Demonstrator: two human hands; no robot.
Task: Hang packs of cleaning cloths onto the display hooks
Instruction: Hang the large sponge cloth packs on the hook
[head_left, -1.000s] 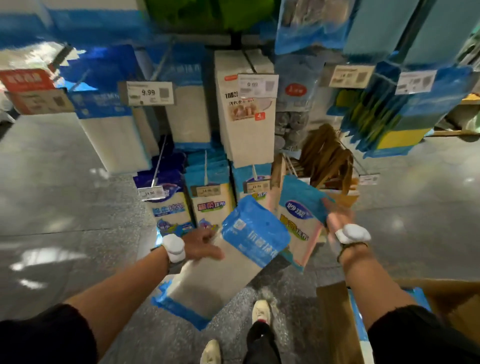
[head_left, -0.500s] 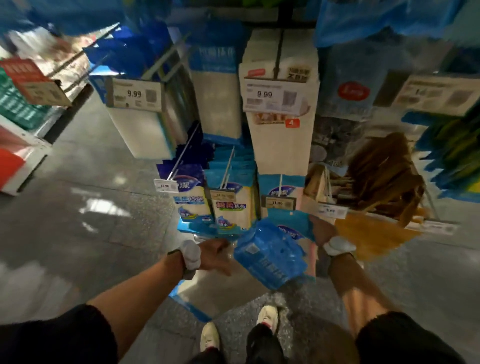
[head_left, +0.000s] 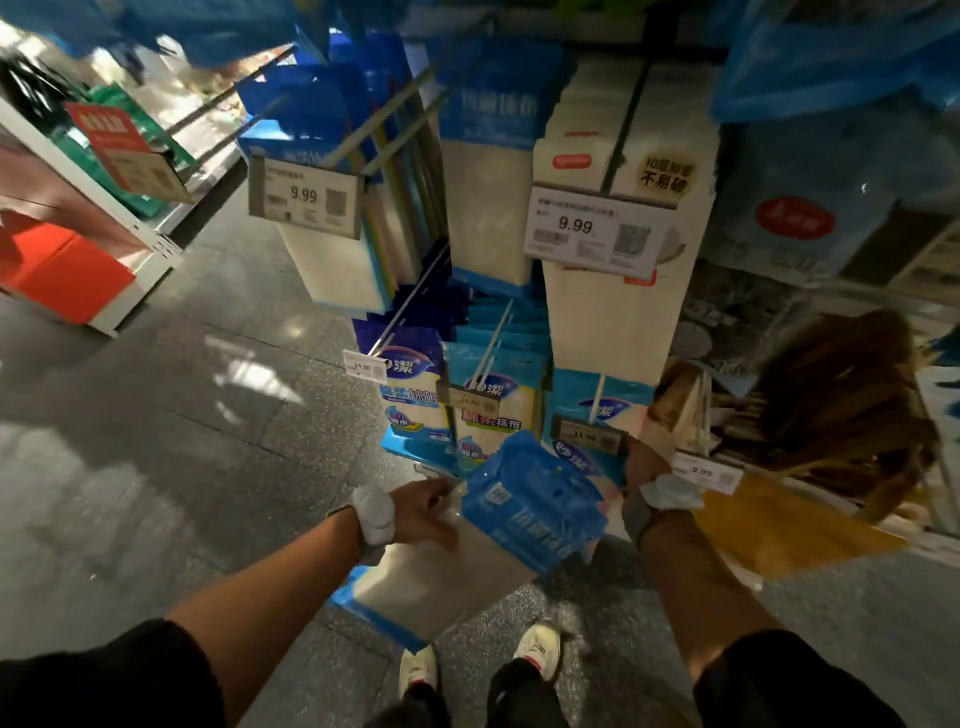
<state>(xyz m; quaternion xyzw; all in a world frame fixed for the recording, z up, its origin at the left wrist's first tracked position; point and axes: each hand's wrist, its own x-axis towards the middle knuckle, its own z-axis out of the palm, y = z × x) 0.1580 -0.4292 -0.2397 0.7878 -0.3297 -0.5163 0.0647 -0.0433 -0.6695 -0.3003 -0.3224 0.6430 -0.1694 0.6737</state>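
Hanging packs (head_left: 415, 395) fill the rack's bottom row. Low in front of them is the stack of packs (head_left: 530, 514), with the left hand (head_left: 423, 512) fingers curled round its left edge. The right hand (head_left: 644, 462) is at the right-end hook (head_left: 600, 397), and its fingers are hidden, so I cannot tell its grip. Best to line a pack's header hole up with the hook tip, then slide it back level.

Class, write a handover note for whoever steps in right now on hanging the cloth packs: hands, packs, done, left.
Left hand: grips a large cloth pack by its side.
Right hand: holds a smaller pack just below the low hook; fingers hidden.
Done: hung packs already on the neighbouring hooks.
Left: hang both held packs.
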